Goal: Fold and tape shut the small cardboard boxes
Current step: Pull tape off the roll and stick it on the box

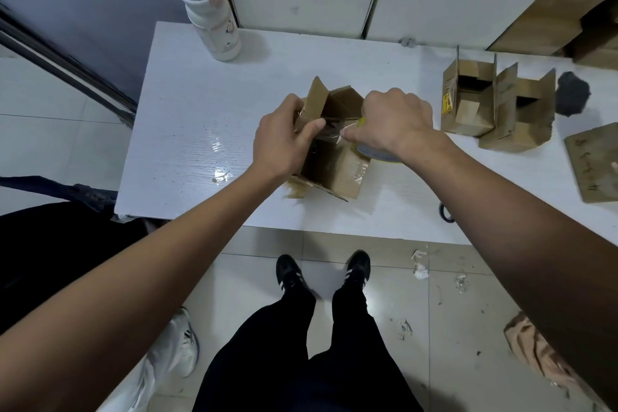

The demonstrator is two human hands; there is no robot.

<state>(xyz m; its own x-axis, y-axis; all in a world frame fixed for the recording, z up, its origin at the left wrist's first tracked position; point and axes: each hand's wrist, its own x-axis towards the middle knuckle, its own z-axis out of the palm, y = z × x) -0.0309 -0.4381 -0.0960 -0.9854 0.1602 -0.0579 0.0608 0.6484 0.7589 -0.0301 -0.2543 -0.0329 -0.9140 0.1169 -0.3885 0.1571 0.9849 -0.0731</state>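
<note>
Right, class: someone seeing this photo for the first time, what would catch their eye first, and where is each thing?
First, the two hands meeting at the middle of the white table: the left hand holds the small cardboard box with its flaps up, while the right hand grips a tape roll against it. Next, the white bottle at the table's far left corner, and two open boxes at the right.

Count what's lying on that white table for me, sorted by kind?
Cardboard boxes: 3, one in the hands, two open at the right
Tape roll: 1
Bottle: 1
Flat cardboard piece: 1
Dark blurred lump: 1
Total: 7
</note>
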